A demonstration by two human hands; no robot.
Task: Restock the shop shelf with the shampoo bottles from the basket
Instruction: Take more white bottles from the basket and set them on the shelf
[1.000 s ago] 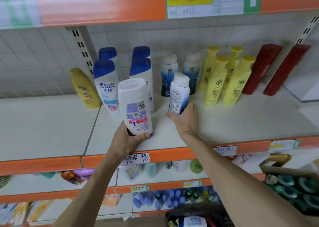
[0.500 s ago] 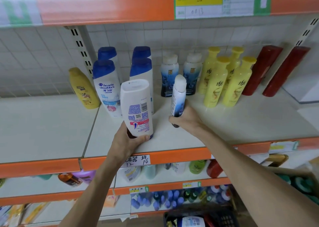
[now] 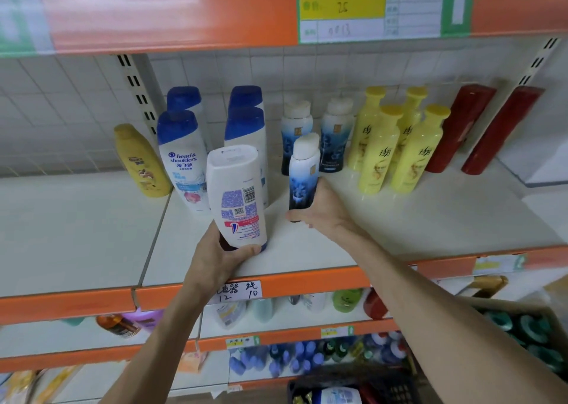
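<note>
Nearest me, the basket (image 3: 396,388) holds at least one more bottle (image 3: 338,396), so restocking isn't finished. My left hand (image 3: 215,262) is wrapped round the lower end of a white Head & Shoulders bottle (image 3: 236,197), cap-down with its back label toward me, at the front of the shelf (image 3: 399,219). My right hand (image 3: 322,213) clasps a blue-and-white bottle (image 3: 302,176) upright, just ahead of its two matching bottles (image 3: 296,133) — neither is released yet. Farther back stand the yellow bottles (image 3: 408,154).

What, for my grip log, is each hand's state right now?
Left hand: closed round the white shampoo bottle, at its lower end.
Right hand: closed round the blue-and-white bottle, at its base.
</note>
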